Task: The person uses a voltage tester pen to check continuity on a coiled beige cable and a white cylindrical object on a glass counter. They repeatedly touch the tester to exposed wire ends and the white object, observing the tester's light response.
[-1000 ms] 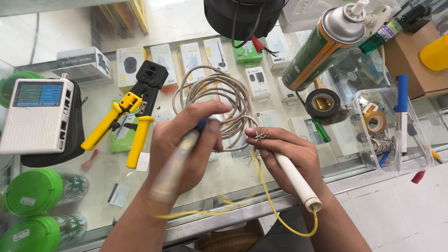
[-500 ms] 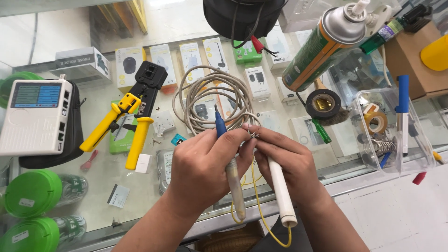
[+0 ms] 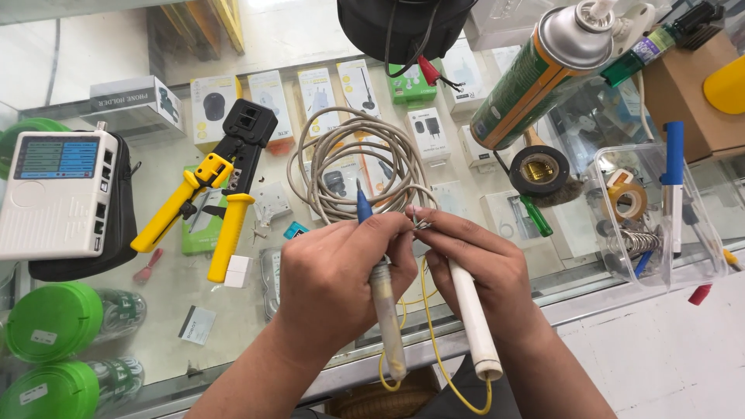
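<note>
Pinching together over the glass counter (image 3: 194, 287), the fingertips (image 3: 397, 226) of the left hand (image 3: 334, 283) and right hand (image 3: 485, 268) are closed on the stripped end of a grey coiled cable (image 3: 349, 155). A blue-tipped clear pen-shaped tool (image 3: 382, 302) is gripped by the left, a white plastic tube (image 3: 472, 318) by the right.

The left hand (image 3: 341, 283) covers the middle of the blue-tipped tool (image 3: 363, 208), so only its tip and pale lower shaft show. The right hand (image 3: 473, 271) hides the upper part of the white tube (image 3: 472, 322). What the fingertips pinch at the grey cable coil (image 3: 353, 159) is too small to tell. The yellow wire (image 3: 434, 341) runs off the bottom edge. The black bag (image 3: 403, 23) and the spray can (image 3: 535, 77) are cut by the top edge.
</note>
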